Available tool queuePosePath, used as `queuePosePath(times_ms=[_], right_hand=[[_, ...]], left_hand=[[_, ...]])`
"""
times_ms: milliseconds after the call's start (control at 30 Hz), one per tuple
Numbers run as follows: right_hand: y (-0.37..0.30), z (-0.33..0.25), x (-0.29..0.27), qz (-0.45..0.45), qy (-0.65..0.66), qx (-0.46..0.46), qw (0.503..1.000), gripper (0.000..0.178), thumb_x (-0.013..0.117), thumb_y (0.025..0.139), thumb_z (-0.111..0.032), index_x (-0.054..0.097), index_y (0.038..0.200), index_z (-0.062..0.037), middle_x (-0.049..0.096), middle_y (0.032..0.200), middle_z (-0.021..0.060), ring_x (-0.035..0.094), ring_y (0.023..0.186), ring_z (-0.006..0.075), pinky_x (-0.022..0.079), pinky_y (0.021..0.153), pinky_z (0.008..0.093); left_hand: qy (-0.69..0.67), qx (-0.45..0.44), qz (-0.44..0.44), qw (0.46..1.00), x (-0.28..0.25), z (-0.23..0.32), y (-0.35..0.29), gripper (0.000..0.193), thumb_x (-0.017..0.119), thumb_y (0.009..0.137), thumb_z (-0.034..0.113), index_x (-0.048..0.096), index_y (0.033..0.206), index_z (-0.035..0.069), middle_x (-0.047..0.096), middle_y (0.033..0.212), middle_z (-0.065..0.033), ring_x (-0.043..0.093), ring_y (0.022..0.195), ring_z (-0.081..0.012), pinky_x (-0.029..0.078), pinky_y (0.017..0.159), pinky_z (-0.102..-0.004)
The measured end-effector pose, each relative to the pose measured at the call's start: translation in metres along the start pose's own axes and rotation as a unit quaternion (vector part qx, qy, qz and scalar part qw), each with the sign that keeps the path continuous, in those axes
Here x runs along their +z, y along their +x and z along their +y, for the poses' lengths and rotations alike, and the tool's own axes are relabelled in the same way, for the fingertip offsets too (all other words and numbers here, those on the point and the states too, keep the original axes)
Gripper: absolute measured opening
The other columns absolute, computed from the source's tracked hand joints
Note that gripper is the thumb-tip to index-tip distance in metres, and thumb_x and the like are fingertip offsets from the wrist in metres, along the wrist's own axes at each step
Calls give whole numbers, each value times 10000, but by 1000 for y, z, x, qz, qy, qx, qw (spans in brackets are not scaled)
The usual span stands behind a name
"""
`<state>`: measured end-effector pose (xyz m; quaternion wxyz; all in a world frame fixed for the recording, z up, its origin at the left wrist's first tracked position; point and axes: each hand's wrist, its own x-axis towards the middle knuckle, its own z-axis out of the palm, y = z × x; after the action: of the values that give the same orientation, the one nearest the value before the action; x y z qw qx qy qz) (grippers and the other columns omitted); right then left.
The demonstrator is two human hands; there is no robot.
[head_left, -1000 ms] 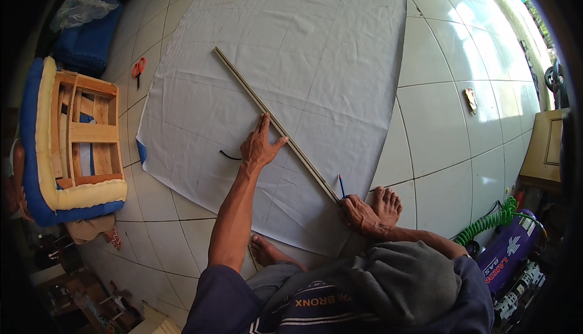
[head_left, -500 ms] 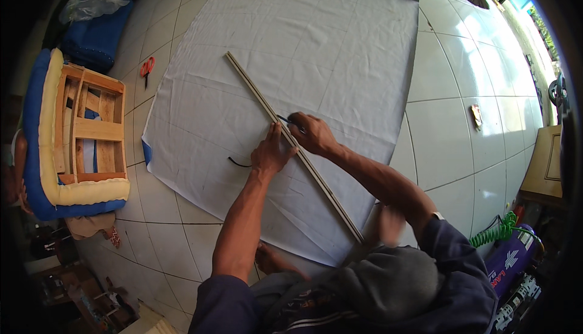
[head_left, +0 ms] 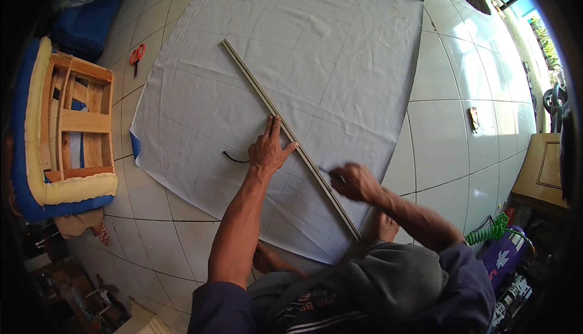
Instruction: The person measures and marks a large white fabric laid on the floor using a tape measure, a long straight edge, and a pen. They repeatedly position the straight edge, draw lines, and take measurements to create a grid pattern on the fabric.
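A long, straight, grooved strip (head_left: 248,74) lies diagonally across a large pale grey sheet (head_left: 200,103) with thin lines drawn on it. Against its edge, my left hand (head_left: 266,150) presses down with fingers stretched and thumb spread. My right hand (head_left: 355,182) is curled close to the strip's lower half, its fingers closed around a thin, dark, pen-like marker (head_left: 325,170). Motion blurs that hand, and most of the marker is hidden. A short, curved black piece (head_left: 234,158) rests on the sheet beside my left hand.
Orange-handled scissors (head_left: 137,57) lie on the tiles left of the sheet. Further left stands a padded wooden frame (head_left: 85,121) in blue and yellow. A green coiled hose (head_left: 489,229) and purple tank (head_left: 507,256) are at lower right. My feet (head_left: 387,228) are at the sheet's near edge.
My right hand has moved down and to the right along the strip, carrying the marker away from my left hand. My left hand stays pressed on the strip. The view has shifted slightly.
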<state>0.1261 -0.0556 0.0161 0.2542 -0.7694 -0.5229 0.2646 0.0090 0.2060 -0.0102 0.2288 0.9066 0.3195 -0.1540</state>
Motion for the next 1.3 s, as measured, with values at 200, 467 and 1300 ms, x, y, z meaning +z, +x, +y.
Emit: queuePosePath(times_ms=[200,467,1300], right_hand=[[-127,-10,-4,90,73,65,991,229,748,898,-214,772,1101,-109,724,833,96,719,758,307,578,673,443],[-117,9,77,-33,-45,-22,998,456,680,875,-79,553,1310,-34,629,1122,175,641,1016,360,526,907,448],[-11,131,-53,100,-42,-114,988,565,714,695,73,576,1231,-42,652,1153,158,599,1133,395,473,1019,476]], left_hand=[[7,43,61,997,10,-9,2,974,667,930,659,241,1681,206,299,1724,-112,597,1349,-408,613,954,-518],[48,57,46,996,0,-15,-1,717,650,971,603,470,1563,241,380,1630,-208,601,1322,-434,594,959,-540],[-13,-198,203,959,69,-11,-99,584,590,1053,324,449,1595,158,366,1651,-200,573,1352,-403,578,1000,-479]])
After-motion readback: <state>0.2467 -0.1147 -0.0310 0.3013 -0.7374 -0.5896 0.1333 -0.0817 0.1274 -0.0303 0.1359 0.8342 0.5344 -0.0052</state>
